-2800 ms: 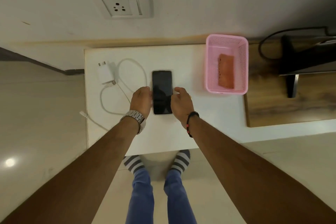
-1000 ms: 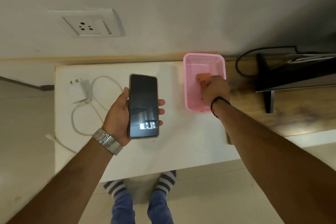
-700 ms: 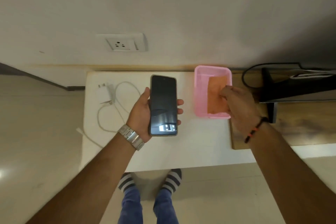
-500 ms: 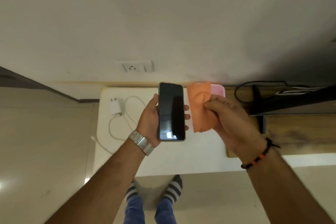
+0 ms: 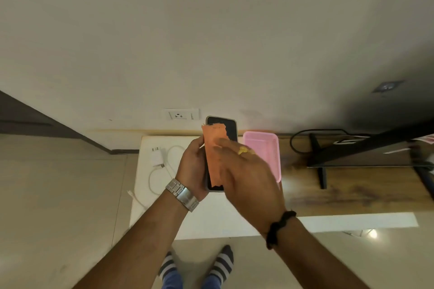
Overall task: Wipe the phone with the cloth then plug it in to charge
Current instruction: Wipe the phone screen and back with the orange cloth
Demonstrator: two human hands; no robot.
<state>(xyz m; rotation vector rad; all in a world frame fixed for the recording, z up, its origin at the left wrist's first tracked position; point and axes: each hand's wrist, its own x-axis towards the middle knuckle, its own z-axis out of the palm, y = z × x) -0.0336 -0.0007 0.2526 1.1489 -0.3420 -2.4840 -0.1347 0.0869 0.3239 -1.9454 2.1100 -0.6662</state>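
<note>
- The left hand [image 5: 191, 166] has its grip clamped around the edges of the black rectangular glass-fronted phone [image 5: 223, 128], held upright mid-frame above the white table [image 5: 211, 213].
- The right hand [image 5: 246, 178] presses the thin orange cloth [image 5: 212, 145] flat onto the screen; its grip is closed on the cloth.
- Wiping looks just begun; the dark upper screen shows uncovered.
- Charging remains: the white charger with coiled cable [image 5: 157, 158] lies left of centre, unplugged, below the white wall socket [image 5: 180, 114].
</note>
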